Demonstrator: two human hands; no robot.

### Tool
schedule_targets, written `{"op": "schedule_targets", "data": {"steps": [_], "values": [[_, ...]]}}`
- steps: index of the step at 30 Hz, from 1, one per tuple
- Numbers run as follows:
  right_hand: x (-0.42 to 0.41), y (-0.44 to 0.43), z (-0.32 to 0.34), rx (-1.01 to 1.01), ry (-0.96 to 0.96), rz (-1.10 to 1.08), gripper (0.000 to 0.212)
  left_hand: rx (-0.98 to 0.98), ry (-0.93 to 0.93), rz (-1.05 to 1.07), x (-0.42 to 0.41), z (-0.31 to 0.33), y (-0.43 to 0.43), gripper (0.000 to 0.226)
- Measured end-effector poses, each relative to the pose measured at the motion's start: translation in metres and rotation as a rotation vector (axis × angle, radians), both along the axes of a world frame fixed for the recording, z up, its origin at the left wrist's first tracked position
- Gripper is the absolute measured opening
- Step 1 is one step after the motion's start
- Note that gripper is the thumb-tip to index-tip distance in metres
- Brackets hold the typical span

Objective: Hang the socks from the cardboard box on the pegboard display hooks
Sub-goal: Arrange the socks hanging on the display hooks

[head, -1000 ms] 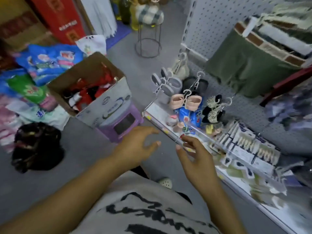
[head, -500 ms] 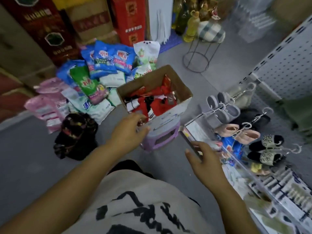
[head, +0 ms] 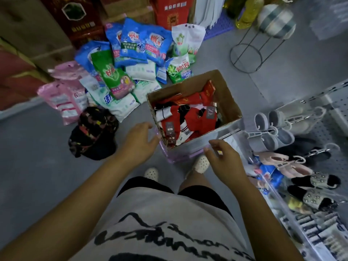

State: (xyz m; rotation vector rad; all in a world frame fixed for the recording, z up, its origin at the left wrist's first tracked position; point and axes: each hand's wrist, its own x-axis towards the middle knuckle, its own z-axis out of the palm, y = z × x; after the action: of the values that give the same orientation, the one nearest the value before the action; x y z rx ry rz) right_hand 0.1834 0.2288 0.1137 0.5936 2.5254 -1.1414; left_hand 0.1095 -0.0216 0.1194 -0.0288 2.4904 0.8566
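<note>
An open cardboard box stands on a purple plastic stool on the floor in front of me. Inside lie several red, black and white socks with paper labels. My left hand hovers at the box's near left corner, fingers apart, holding nothing. My right hand hovers at the near right corner, also empty with fingers spread. The white pegboard rises at the right, with slippers hanging on its hooks.
A heap of detergent bags lies on the floor behind the box. A dark patterned bag sits to the left. A wire stand is at the back right. A shelf of packaged goods runs along the right.
My view has swung from the pegboard shelf to the box, which now lies straight ahead. Both hands have moved with it to the box's near edge, still empty.
</note>
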Motion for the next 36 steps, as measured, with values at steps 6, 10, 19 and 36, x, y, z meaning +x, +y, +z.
{"op": "schedule_targets", "data": {"steps": [6,10,19,36], "values": [[-0.077,0.042,-0.024,-0.091,-0.064,0.123,0.032,-0.041,-0.096,0.176,-0.025,-0.019,0.043,0.054],[-0.133,0.072,-0.052,-0.088,-0.180,0.286,0.036,-0.028,-0.160,0.367,-0.048,-0.045,0.073,0.048],[-0.235,0.067,-0.155,-0.039,-0.416,0.391,0.041,-0.208,-0.284,0.634,-0.092,-0.132,0.084,0.066],[-0.307,0.001,-0.238,-0.890,-0.716,-0.627,0.049,-0.073,-0.023,0.556,-0.093,-0.170,0.042,0.057]]}}
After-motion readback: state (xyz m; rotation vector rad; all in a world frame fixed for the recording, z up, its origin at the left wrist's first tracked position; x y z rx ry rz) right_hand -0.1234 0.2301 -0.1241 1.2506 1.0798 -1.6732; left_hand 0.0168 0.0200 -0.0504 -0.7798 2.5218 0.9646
